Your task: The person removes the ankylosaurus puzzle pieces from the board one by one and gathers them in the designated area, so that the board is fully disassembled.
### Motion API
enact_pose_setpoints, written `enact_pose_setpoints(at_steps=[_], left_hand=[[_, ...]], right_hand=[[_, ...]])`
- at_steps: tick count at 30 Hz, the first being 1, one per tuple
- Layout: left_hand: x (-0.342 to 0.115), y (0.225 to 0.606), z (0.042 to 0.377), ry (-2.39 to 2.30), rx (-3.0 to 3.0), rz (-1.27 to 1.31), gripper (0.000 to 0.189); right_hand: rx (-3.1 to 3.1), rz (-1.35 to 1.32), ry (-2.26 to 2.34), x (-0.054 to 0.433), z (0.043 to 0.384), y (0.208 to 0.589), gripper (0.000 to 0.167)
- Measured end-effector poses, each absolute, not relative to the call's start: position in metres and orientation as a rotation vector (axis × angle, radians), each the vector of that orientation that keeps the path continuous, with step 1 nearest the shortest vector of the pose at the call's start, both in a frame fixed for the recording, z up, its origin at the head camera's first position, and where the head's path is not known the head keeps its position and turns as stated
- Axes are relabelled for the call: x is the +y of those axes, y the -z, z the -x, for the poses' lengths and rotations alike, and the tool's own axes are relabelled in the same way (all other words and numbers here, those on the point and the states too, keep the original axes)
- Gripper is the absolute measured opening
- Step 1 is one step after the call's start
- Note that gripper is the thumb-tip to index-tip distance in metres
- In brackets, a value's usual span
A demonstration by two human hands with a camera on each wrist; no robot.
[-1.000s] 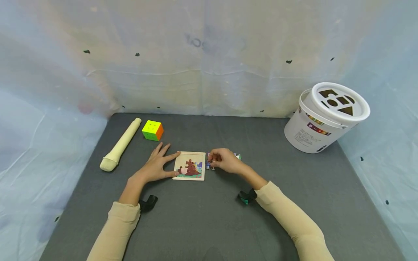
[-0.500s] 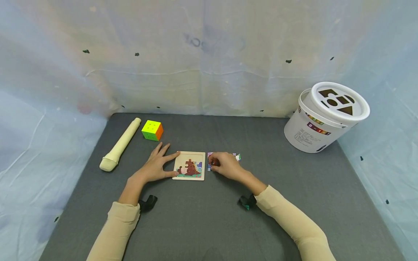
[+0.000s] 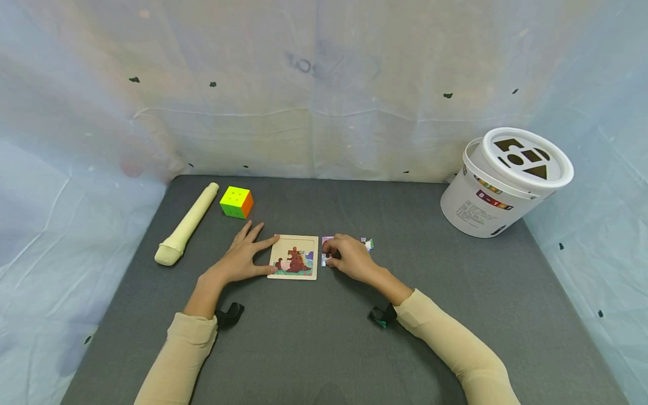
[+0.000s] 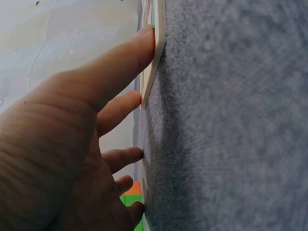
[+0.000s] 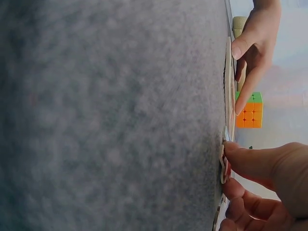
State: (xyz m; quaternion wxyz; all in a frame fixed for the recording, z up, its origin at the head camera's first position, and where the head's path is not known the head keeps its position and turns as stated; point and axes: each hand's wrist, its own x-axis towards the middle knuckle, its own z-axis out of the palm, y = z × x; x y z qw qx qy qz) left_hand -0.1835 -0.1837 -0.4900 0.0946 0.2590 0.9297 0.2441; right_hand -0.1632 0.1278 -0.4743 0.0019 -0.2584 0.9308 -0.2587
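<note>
Fingers of the left hand [image 3: 243,259] lie spread and released, thumb and index touching the edge of a puzzle board [image 3: 283,243]. Right-hand thumb and index of the right hand [image 3: 352,259] pinch a puzzle piece [image 5: 223,166] beside the board. Beyond the left fingertips: a cube [image 3: 236,202].

Compared with a second ago, your right hand [image 3: 352,260] sits slightly lower in the head view, and more of the green-and-white puzzle piece [image 3: 369,244] beside the back of that hand now shows.
</note>
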Motion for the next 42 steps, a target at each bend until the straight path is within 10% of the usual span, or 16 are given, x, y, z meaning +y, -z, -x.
enact_pose_setpoints(at_steps=[42], left_hand=[[-0.184, 0.49, 0.184, -0.725, 2.758, -0.775, 0.085]], right_hand=[[2.679, 0.929, 0.882, 0.055, 0.178, 0.471, 0.042]])
